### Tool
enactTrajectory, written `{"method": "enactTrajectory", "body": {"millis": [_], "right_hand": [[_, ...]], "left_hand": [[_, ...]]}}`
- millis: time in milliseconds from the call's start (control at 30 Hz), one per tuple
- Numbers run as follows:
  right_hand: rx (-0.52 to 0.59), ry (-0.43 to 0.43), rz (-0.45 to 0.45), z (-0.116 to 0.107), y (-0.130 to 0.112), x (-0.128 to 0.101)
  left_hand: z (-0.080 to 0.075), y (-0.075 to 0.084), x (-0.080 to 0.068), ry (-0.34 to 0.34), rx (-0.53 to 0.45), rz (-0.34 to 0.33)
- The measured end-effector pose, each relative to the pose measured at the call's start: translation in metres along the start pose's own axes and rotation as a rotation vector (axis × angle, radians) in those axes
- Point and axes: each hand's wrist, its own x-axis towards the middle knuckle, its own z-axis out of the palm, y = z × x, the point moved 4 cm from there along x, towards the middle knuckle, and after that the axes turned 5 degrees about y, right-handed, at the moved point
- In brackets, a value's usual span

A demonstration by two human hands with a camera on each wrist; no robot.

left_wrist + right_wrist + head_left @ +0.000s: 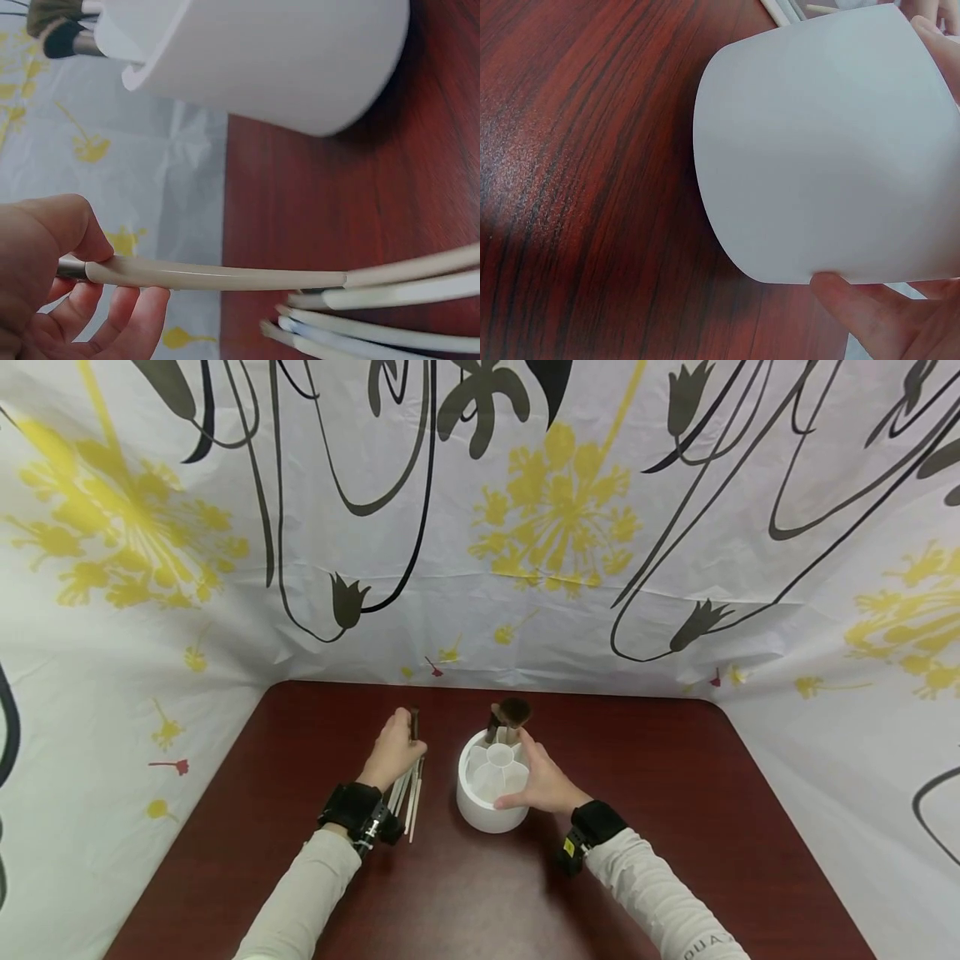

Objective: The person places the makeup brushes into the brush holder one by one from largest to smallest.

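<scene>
Backdrop: white cloth with yellow flowers and black loopy stems, hung all round the dark red wood counter.
Left hand: the left hand has its fingers curled round one cream-handled brush, pinching it up by the metal ferrule with thumb on top. From the wrist view that brush sits lifted a bit above the others.
Brush pile: the rest of the cream-handled brushes lie flat on the counter just beside that hand, roughly mid-counter, left of the holder, handles pointing toward the near edge.
Right hand: the right hand is wrapped round the right side of the white round holder, fingers along the far side, thumb on the near wall.
Holder: stands upright about mid-counter, divided inside into wedge compartments. Two dark-bristled brushes stick up out of its far side; can't tell which wedge exactly.
Sleeves: pale long sleeves, black wrist straps on both arms.
</scene>
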Motion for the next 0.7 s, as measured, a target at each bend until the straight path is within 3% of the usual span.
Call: {"method": "enactTrajectory", "body": {"millis": [400,700], "right_hand": [[-0.002,0.004,0.006,0.003,0.005,0.0],[-0.02,0.008,0.012,0.0,0.002,0.0]], "left_hand": [[-0.002,0.028,-0.003,0.035,-0.065,0.045],[-0.006,0.042,-0.004,0.061,-0.062,0.091]]}}
